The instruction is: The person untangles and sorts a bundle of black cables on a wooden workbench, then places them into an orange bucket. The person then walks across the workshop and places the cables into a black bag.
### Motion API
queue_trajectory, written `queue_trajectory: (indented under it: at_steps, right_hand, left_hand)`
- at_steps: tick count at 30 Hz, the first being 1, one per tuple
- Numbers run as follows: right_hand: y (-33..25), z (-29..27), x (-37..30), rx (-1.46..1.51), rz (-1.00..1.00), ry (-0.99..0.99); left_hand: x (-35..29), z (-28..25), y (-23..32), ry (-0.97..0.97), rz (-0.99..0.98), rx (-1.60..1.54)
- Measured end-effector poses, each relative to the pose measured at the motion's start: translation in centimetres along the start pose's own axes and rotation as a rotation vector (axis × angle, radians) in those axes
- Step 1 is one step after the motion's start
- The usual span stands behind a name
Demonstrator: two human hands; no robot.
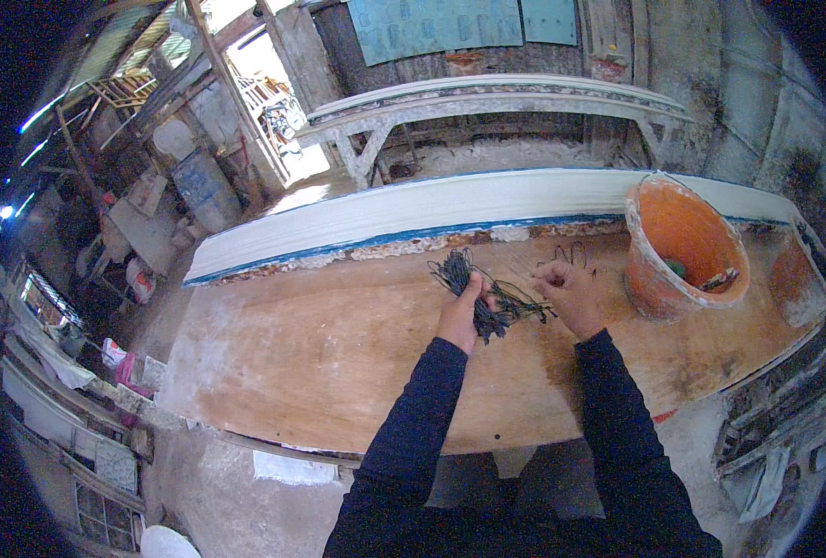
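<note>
My left hand [463,316] is closed around a bundle of thin dark wires [452,275], whose loose ends stick out on both sides. Just to the right, my right hand [576,299] has its fingers pinched together on a few thin wire strands, and a bent wire loop [576,249] shows above its knuckles. Both hands are over the wooden tabletop [338,353]. An orange bucket [651,279], smeared with white, stands right of my right hand; a dark green thing [676,268] lies inside it.
A long white moulding [413,212] with blue edges runs along the far side of the table. A second, smeared container [799,279] stands at the right end. Behind is a white-stained bench [506,104]. A blue drum [206,191] stands at the left.
</note>
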State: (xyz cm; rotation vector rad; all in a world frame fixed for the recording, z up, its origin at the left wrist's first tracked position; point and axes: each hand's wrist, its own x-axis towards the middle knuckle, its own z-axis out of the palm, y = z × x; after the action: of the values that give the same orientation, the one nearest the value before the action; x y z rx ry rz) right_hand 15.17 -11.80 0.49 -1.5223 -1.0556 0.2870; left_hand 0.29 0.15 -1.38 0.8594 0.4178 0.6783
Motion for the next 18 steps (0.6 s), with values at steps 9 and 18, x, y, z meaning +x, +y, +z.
queue_trajectory:
  at_steps: [9, 18]
  right_hand:
    - [-3.3, 2.5, -1.7, 0.065, 0.099, -0.135]
    - [-4.0, 2.6, -2.0, 0.004, 0.089, -0.275]
  left_hand:
    - [-1.1, 1.6, 0.5, -0.133, 0.109, 0.055]
    - [-0.6, 0.4, 0.1, -0.102, 0.130, 0.057]
